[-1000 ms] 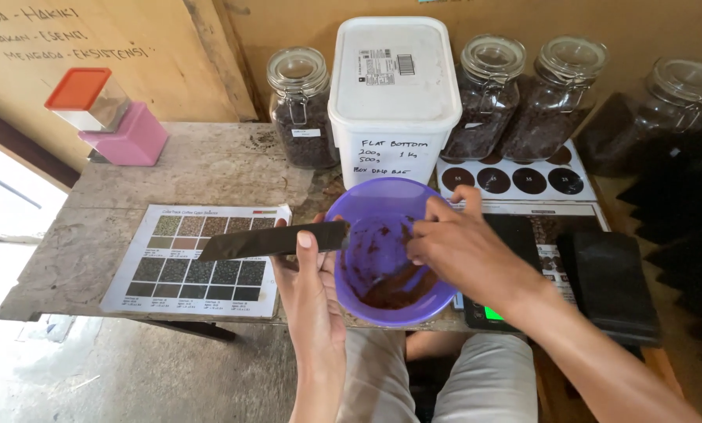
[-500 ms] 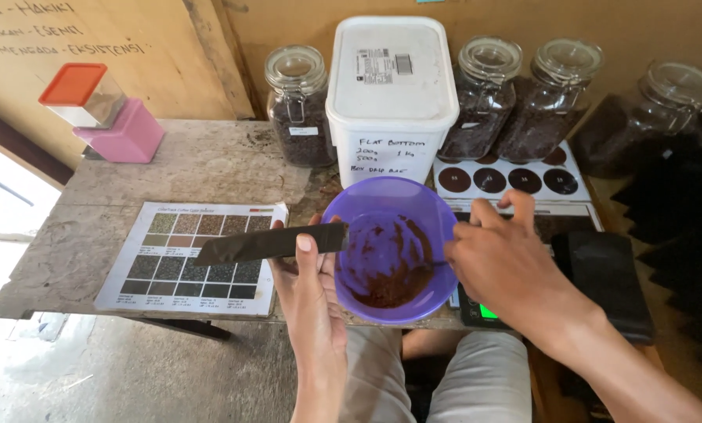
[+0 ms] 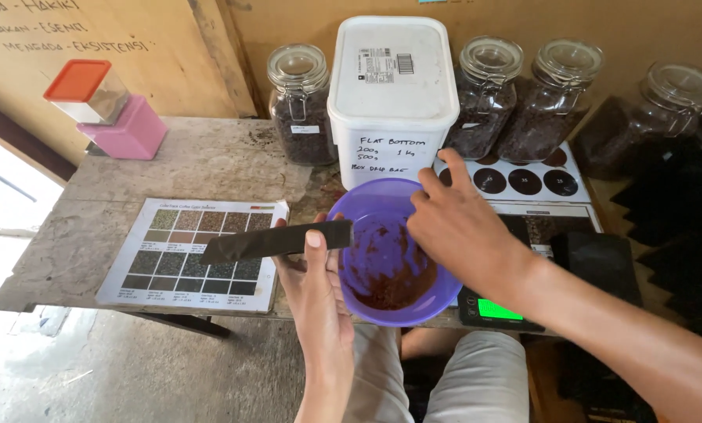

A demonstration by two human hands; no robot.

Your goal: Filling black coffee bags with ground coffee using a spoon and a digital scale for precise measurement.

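Observation:
A purple plastic bowl (image 3: 366,205) with brown ground powder in its bottom stands at the table's near edge, on a black scale (image 3: 498,308) with a lit green display. My left hand (image 3: 317,294) rises from below beside the bowl's left rim. It pinches a flat dark pouch (image 3: 276,241) under the thumb, and the pouch sticks out level to the left. My right hand (image 3: 464,229) lies over the bowl's right rim, fingers stretched and apart, pointing to the far side. Its thumb is hidden.
A white lidded tub (image 3: 391,94) stands behind the bowl, flanked by glass jars (image 3: 300,106) of dark beans (image 3: 488,98). A colour chart sheet (image 3: 194,252) lies at left, over the table edge. A pink and white box (image 3: 112,110) sits far left. Black bags (image 3: 601,266) lie at right.
My right hand has come out of the bowl and moved up to its right rim. The left hand keeps the dark pouch level beside the bowl.

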